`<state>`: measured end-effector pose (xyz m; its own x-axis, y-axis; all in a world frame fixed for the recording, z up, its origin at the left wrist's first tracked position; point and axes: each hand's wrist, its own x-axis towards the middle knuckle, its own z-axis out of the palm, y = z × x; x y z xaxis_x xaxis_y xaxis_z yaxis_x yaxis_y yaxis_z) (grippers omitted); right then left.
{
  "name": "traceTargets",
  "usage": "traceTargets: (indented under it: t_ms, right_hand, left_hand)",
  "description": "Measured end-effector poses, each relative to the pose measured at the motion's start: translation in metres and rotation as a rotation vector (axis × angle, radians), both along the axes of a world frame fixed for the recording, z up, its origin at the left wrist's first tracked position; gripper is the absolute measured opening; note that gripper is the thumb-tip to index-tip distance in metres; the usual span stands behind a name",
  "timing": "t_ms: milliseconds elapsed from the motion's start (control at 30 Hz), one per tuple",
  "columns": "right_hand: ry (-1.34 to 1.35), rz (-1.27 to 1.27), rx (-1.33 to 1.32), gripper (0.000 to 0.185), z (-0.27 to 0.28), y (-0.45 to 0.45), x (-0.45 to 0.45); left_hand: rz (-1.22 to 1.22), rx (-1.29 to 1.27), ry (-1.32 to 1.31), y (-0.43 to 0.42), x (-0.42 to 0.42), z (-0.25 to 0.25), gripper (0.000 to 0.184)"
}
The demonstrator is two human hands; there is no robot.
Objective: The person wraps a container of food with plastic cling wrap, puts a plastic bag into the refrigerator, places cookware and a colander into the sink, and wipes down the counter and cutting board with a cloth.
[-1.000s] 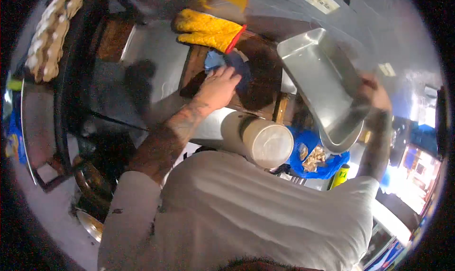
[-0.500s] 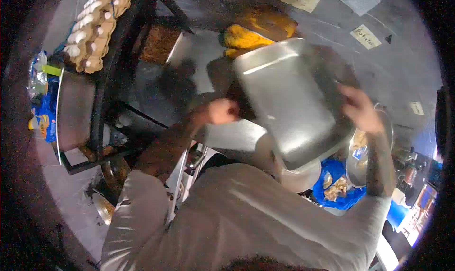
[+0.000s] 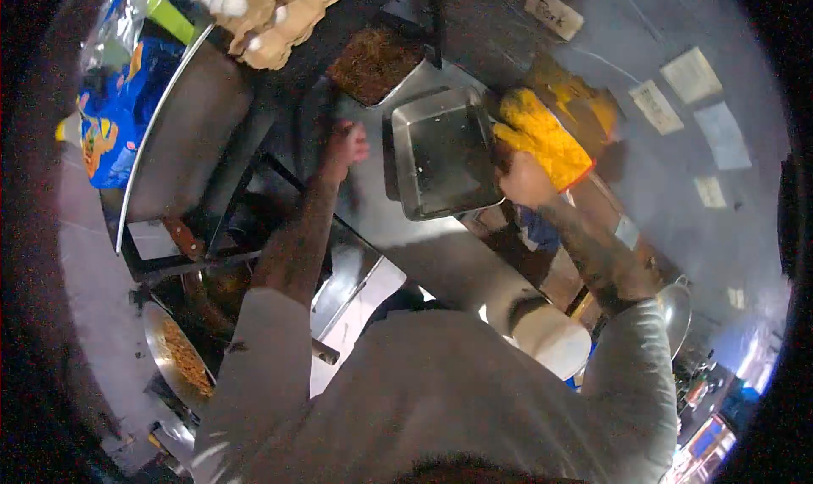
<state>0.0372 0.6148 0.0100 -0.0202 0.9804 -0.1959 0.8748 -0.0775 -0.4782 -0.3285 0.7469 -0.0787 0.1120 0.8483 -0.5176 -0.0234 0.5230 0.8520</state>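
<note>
A rectangular metal pan (image 3: 445, 158) tilts over the steel counter (image 3: 423, 248), its hollow inside facing up. My right hand (image 3: 525, 179) grips the pan's right rim, with its fingertips partly hidden. Right behind that hand is a yellow oven mitt (image 3: 542, 132) with a red edge. My left hand (image 3: 347, 148) is off to the left of the pan and apart from it, fingers curled in and nothing seen in them. Farther back, a second pan of brown, crumbly food (image 3: 375, 63) rests on the counter.
Egg trays (image 3: 279, 18) and a blue packet (image 3: 127, 116) are at the upper left. A bowl of brown food (image 3: 182, 357) stands at lower left. A white bucket (image 3: 555, 340) is at my right side. Paper labels (image 3: 555, 12) stick to the wall.
The pan, earlier held up with its underside showing, has turned over and moved lower onto the counter area. My left hand has moved up and left. The view has swung left.
</note>
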Motion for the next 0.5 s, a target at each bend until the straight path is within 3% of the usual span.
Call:
traceTargets:
  t_ms: [67, 133, 267, 300, 367, 500]
  right_hand:
    - [0.003, -0.015, 0.019, 0.037, 0.0, 0.0, -0.003]
    - [0.187, -0.002, -0.033, 0.041, 0.02, -0.001, -0.007]
    - [0.224, -0.113, -0.158, 0.043, 0.053, -0.021, -0.005]
    - [0.154, -0.212, -0.214, 0.044, 0.058, -0.027, -0.006]
    - [0.082, -0.314, -0.281, 0.045, 0.066, -0.033, -0.004]
    - [0.207, -0.243, -0.224, 0.048, 0.061, -0.033, 0.001]
  left_hand:
    - [0.17, 0.014, 0.157, 0.026, 0.025, 0.017, 0.036]
    - [0.192, -0.104, 0.172, 0.057, 0.029, 0.0, 0.042]
    - [0.116, -0.079, 0.183, 0.105, 0.015, -0.057, 0.043]
    - [0.094, -0.082, 0.075, 0.111, 0.007, -0.068, 0.04]
    - [0.05, -0.052, 0.135, 0.138, 0.021, -0.113, 0.031]
    - [0.023, -0.069, 0.135, 0.125, 0.048, -0.073, 0.031]
